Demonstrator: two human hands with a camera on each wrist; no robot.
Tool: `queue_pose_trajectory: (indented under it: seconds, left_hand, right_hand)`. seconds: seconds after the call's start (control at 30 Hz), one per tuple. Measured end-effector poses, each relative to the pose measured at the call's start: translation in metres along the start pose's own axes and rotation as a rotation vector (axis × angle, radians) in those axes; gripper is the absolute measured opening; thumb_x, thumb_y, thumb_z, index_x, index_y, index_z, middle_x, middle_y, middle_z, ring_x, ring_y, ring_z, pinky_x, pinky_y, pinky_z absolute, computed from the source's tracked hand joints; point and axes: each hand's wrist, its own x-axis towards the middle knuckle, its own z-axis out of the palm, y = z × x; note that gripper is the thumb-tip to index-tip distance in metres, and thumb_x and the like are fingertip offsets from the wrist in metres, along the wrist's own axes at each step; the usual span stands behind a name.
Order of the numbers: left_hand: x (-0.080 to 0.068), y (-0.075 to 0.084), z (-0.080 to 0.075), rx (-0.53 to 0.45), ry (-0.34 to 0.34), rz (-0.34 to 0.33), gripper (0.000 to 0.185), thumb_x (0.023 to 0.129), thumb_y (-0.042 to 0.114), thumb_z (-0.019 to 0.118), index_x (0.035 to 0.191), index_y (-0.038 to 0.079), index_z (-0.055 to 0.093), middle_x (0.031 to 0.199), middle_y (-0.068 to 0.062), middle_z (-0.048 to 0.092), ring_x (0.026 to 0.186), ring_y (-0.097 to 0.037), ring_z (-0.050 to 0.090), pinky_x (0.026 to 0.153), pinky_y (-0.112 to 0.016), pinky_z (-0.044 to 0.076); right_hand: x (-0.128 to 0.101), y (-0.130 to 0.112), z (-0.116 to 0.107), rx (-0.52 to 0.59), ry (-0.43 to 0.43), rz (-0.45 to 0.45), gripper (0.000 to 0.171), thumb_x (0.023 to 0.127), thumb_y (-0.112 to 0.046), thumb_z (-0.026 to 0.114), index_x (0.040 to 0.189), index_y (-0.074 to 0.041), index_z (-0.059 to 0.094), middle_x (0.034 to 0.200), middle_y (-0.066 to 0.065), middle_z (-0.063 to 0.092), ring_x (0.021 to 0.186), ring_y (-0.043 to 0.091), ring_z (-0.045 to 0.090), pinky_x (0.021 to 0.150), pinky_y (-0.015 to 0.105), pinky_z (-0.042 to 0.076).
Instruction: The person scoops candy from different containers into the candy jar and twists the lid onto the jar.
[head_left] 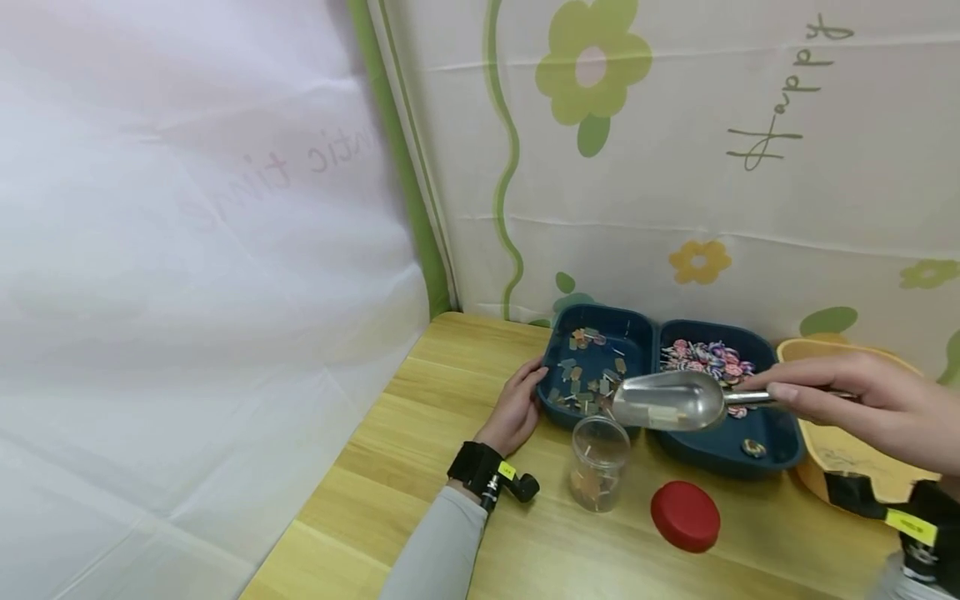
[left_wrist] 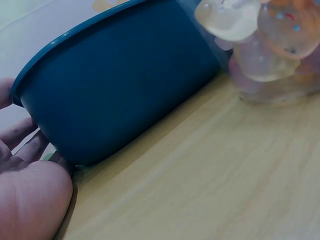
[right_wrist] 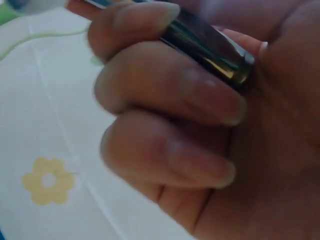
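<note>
My right hand grips the handle of a metal scoop, its fingers curled round the grip in the right wrist view. The scoop is held level above a clear plastic jar, and a few pale pieces show in its bowl. Translucent rounded charms fill the bottom of the jar. My left hand rests against the outer left side of a dark blue bin, fingers on its wall just under the rim. Small popsicle-shaped charms lie scattered in that bin.
A red lid lies on the wooden table right of the jar. Adjoining the first bin is a second blue bin with swirl lollipop charms. Beyond it stands a yellow bin. A patterned curtain hangs behind.
</note>
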Motion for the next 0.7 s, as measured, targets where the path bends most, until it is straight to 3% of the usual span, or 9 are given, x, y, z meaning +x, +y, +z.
queue_pose_trajectory:
  seconds: [0.1, 0.2, 0.47, 0.7]
  left_hand:
    - [0.0, 0.0, 0.0, 0.004, -0.004, 0.001, 0.047, 0.109, 0.017, 0.049, 0.155, 0.006, 0.042, 0.162, -0.014, 0.035, 0.148, -0.027, 0.034, 0.122, -0.041, 0.028]
    - [0.0, 0.0, -0.001, 0.014, -0.005, 0.001, 0.047, 0.11, 0.018, 0.049, 0.155, 0.007, 0.042, 0.162, -0.014, 0.035, 0.148, -0.026, 0.034, 0.122, -0.041, 0.028]
    - [0.0, 0.0, 0.0, 0.018, 0.008, 0.001, 0.044, 0.11, 0.018, 0.049, 0.153, 0.008, 0.045, 0.161, -0.012, 0.036, 0.148, -0.025, 0.035, 0.122, -0.04, 0.028]
    - [0.0, 0.0, 0.001, 0.008, 0.008, 0.008, 0.045, 0.11, 0.018, 0.049, 0.153, 0.007, 0.044, 0.161, -0.013, 0.036, 0.148, -0.025, 0.034, 0.122, -0.04, 0.027]
  right_hand:
    - [-0.001, -0.008, 0.002, -0.112, 0.012, 0.015, 0.043, 0.095, 0.006, 0.064, 0.122, -0.026, 0.075, 0.111, -0.015, 0.073, 0.088, 0.003, 0.06, 0.064, 0.018, 0.047]
    - [0.001, -0.011, 0.005, -0.165, 0.012, 0.0, 0.043, 0.093, 0.004, 0.068, 0.12, -0.029, 0.075, 0.113, -0.017, 0.072, 0.093, 0.0, 0.062, 0.068, 0.015, 0.049]
    - [0.003, -0.009, 0.006, -0.171, -0.029, 0.004, 0.04, 0.096, 0.002, 0.067, 0.121, -0.028, 0.075, 0.116, -0.018, 0.071, 0.095, -0.001, 0.063, 0.068, 0.017, 0.051]
    - [0.01, -0.01, 0.004, -0.25, 0.014, 0.212, 0.026, 0.1, -0.013, 0.067, 0.122, -0.023, 0.076, 0.113, -0.011, 0.07, 0.09, -0.006, 0.056, 0.065, 0.023, 0.051]
